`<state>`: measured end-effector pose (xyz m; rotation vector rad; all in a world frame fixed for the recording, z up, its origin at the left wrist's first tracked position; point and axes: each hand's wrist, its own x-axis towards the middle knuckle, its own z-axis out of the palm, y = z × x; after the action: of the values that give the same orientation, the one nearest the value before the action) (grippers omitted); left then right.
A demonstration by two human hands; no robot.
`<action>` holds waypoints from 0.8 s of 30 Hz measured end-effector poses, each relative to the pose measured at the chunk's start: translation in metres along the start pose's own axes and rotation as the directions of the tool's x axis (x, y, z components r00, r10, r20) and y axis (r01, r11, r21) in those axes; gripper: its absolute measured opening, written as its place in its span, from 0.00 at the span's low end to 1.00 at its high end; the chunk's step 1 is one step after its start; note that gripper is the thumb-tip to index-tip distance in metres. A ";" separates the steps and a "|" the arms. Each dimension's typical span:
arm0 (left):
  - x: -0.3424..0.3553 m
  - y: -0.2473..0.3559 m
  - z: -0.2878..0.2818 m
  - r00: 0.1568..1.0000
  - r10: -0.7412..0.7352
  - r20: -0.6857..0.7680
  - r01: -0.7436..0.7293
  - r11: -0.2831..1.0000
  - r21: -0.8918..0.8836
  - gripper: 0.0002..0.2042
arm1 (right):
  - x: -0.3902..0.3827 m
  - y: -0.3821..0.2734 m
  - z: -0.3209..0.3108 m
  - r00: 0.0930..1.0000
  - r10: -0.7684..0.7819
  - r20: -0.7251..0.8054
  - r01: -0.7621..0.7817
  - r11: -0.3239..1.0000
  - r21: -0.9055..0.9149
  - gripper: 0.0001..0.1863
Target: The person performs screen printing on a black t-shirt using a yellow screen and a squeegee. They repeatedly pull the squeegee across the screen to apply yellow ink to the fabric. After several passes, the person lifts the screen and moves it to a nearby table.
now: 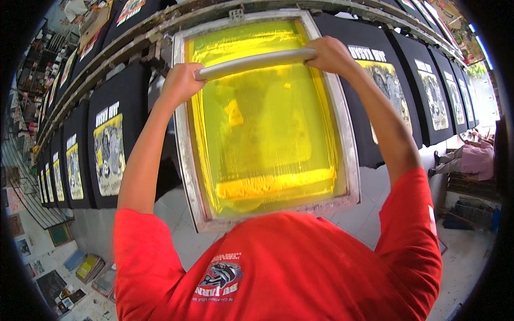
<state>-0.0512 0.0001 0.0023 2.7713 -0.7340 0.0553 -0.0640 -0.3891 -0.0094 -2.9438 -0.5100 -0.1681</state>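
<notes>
My left hand (183, 81) and my right hand (329, 55) are closed round the two ends of a squeegee (256, 62) with a grey, rounded handle. The squeegee lies across the far part of a screen-printing frame (349, 143), whose pale rim is worn and stained. Yellow-green mesh (251, 144) fills the frame, and a faint picture area shows through it. A thick band of yellow ink (276, 183) lies along the near end of the mesh. More ink streaks (241, 43) show beyond the squeegee. Its blade edge is hidden from me.
Black printed shirts on boards run in rows to the left (108, 144) and right (383, 91). A rail (69, 115) passes behind the frame. At the far right a person in a pink top (478, 160) is seen. Stacked items (88, 267) lie on the floor at lower left.
</notes>
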 end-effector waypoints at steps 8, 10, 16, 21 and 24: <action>-0.261 0.111 0.014 0.983 0.001 0.182 0.017 0.995 -0.096 0.20 | -0.285 -0.124 0.000 0.977 0.113 0.181 -0.145 0.974 0.176 0.17; -0.302 0.128 0.024 0.987 0.032 0.154 -0.014 0.993 -0.114 0.19 | -0.323 -0.145 0.007 0.987 0.096 0.130 -0.127 0.959 0.253 0.19; -0.332 0.133 0.072 0.998 0.056 -0.035 -0.058 0.997 -0.043 0.13 | -0.337 -0.159 0.027 0.995 0.035 -0.093 -0.017 0.983 0.184 0.20; -0.331 0.133 0.078 0.993 0.093 -0.066 -0.093 0.996 0.005 0.11 | -0.329 -0.146 0.039 0.998 0.010 -0.062 0.000 0.988 0.156 0.17; -0.331 0.134 0.074 0.993 0.104 -0.055 -0.104 0.995 0.008 0.10 | -0.327 -0.145 0.039 0.993 -0.058 -0.103 0.072 0.987 0.142 0.15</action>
<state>-0.4080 0.0275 -0.0697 2.7224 -0.8640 0.1539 -0.4166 -0.3536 -0.0738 -2.7629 -0.5789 -0.2697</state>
